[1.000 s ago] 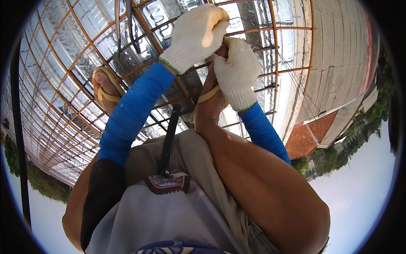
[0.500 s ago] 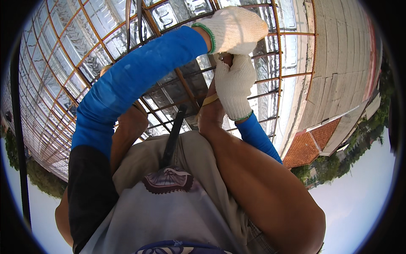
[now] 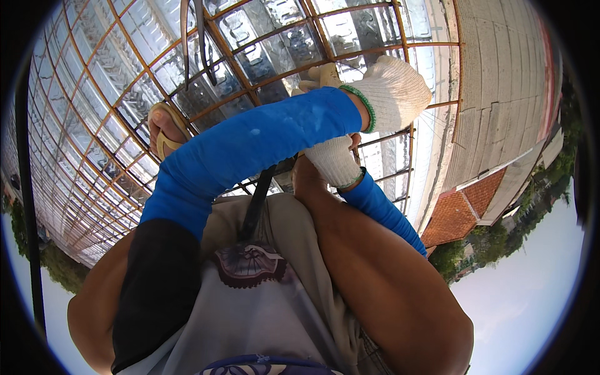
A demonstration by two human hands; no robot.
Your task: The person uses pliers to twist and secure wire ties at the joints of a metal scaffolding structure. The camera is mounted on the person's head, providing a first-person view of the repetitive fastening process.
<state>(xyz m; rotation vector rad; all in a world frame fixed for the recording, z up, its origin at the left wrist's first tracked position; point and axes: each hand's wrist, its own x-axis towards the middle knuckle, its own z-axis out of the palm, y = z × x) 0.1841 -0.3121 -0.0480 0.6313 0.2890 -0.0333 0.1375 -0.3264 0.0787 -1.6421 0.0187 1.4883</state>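
Head view: outdoors over a rusty rebar grid (image 3: 112, 94), both gloved hands' fingers hidden, grip unclear.

packages: none | labels/signs: none visible | screens: none, as far as seen

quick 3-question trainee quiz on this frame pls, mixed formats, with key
1. True or false: both hands wear white knit gloves.
2. What is the grid under the feet made of? A) rusty steel bars B) wooden planks C) rope netting
3. Fill in: the forearm sleeves are ____ in colour.

Key:
1. True: left hand and right hand are both gloved.
2. A: the rebar grid lies over a shiny sheet.
3. Blue: see the left sleeve.
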